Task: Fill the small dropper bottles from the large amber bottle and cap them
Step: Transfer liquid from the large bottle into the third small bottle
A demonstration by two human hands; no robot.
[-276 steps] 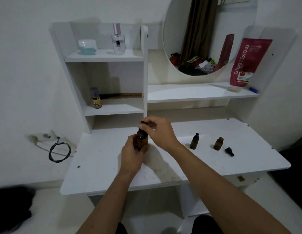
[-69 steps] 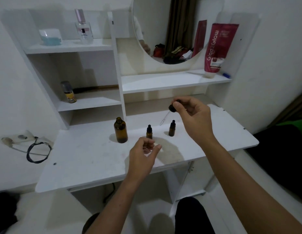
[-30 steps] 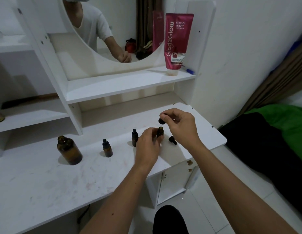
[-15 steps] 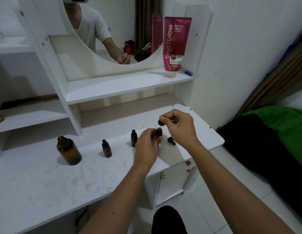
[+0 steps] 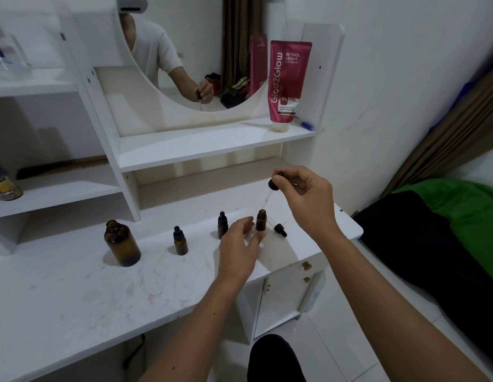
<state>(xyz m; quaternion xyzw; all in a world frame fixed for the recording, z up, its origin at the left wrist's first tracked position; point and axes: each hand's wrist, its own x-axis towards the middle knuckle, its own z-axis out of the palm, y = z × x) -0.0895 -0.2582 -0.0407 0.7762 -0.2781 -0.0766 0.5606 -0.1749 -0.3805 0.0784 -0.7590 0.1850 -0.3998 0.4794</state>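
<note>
The large amber bottle [image 5: 121,242] stands uncapped at the left of the white desk [image 5: 74,288]. Two small capped dropper bottles [image 5: 180,241] [image 5: 222,224] stand to its right. A third small bottle [image 5: 261,220] stands open, with a loose black cap [image 5: 280,229] lying beside it. My right hand [image 5: 303,193] pinches a black-bulbed dropper [image 5: 273,184] above that open bottle, its glass tube pointing down at the neck. My left hand [image 5: 238,241] hovers just left of the open bottle, fingers apart, holding nothing.
A red tube [image 5: 288,84] stands on the upper shelf [image 5: 212,142] under the round mirror [image 5: 190,51]. A small jar [image 5: 4,186] sits on the left shelf. The desk's right edge is close behind the bottles; a green and black bed [image 5: 446,230] lies to the right.
My left hand has let go of the open small bottle and drawn back. My right hand has lifted the dropper up out of the bottle's neck.
</note>
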